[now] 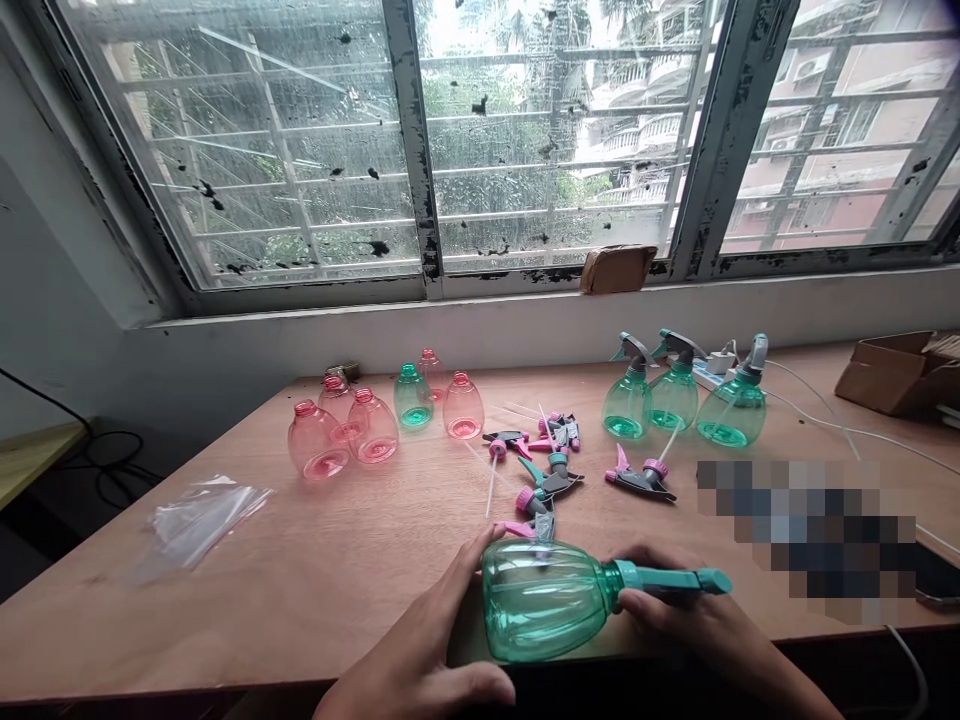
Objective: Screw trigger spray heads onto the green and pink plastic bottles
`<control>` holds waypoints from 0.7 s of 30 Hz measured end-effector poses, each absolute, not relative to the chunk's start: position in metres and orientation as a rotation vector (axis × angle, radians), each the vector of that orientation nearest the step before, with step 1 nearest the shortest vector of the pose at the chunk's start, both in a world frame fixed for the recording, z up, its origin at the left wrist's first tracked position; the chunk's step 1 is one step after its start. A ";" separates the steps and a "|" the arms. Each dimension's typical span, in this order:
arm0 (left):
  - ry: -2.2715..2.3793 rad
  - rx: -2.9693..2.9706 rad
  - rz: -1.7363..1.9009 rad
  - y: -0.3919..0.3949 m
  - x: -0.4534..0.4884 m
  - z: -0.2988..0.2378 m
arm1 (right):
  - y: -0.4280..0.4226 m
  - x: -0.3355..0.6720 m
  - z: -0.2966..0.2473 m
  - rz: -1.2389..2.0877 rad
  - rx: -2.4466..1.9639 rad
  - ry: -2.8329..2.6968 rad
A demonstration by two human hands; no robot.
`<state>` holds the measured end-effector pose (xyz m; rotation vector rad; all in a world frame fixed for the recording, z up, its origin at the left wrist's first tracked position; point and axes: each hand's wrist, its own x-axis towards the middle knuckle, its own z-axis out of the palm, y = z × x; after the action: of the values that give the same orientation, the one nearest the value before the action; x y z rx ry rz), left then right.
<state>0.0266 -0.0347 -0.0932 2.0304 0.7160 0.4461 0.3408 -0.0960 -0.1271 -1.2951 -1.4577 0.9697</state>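
Note:
A green spray bottle (547,600) lies on its side in the air near the table's front edge, with its teal and grey spray head (675,580) pointing right. My right hand (686,610) is closed around the neck and spray head, its thumb at the collar. By the bottle's base, my left hand (427,640) is cupped open, thumb spread away below and fingertips close to the upper edge. Whether those fingertips touch is hard to tell. Just behind the bottle lie several loose pink and grey spray heads (536,510) and one with teal parts (556,478).
Several pink bottles without heads (319,440) and a green one (413,398) stand back left. Three green bottles with heads (731,410) stand back right, near a power strip (709,373) and cardboard box (900,375). Plastic bags (202,520) lie left. A blurred patch covers the right.

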 end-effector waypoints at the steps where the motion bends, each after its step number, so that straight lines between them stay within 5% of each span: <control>1: 0.697 2.010 0.462 -0.035 0.026 -0.093 | -0.096 0.341 -0.127 0.969 -1.298 -1.463; 21: 0.802 2.074 0.424 -0.034 0.025 -0.099 | -0.097 0.341 -0.128 0.958 -1.321 -1.434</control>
<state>0.0246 -0.0339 -0.0991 2.0744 0.8022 0.4244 0.3408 -0.0966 -0.1277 -1.3205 -1.4342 0.9578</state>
